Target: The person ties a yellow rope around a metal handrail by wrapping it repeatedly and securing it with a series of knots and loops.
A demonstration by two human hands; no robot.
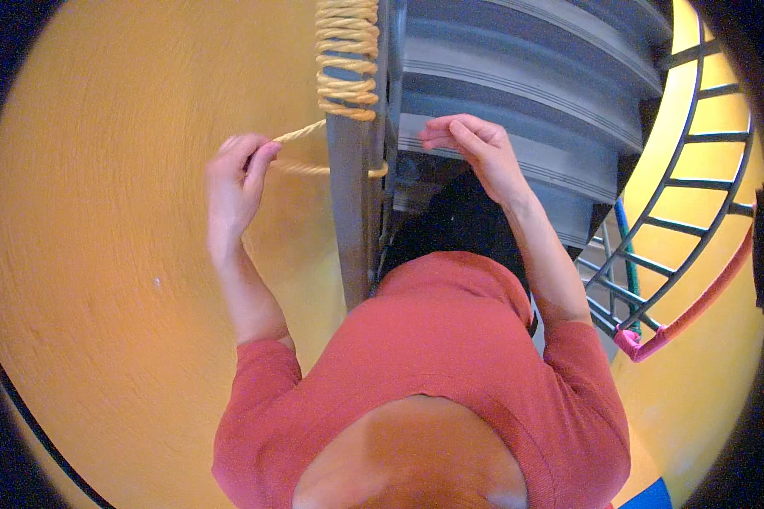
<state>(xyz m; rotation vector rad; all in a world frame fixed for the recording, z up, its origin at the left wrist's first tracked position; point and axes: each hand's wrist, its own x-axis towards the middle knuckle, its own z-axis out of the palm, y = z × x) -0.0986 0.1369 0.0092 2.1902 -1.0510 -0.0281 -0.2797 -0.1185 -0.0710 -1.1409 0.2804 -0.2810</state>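
On the left, my left hand (236,182) pinches a yellow twisted rope (301,133) between thumb and fingers. From there the strand runs taut to a grey metal rail (354,204). A lower length, partly blurred, passes toward the rail and bends round its far edge. Higher up, several turns of the same rope form a wrapping (346,51), with grey metal showing through gaps in the lower turns. Right of the rail, over the stairs, my right hand (475,148) hangs apart from the rope. Its fingers stretch toward the rail, slightly bent, and nothing shows in them.
Grey metal stairs (526,76) rise beyond and right of the rail. A yellow wall (127,220) lies to the left. On the right stands a dark barred railing (679,182), with a red and pink wrapped handrail (709,293) beside it.
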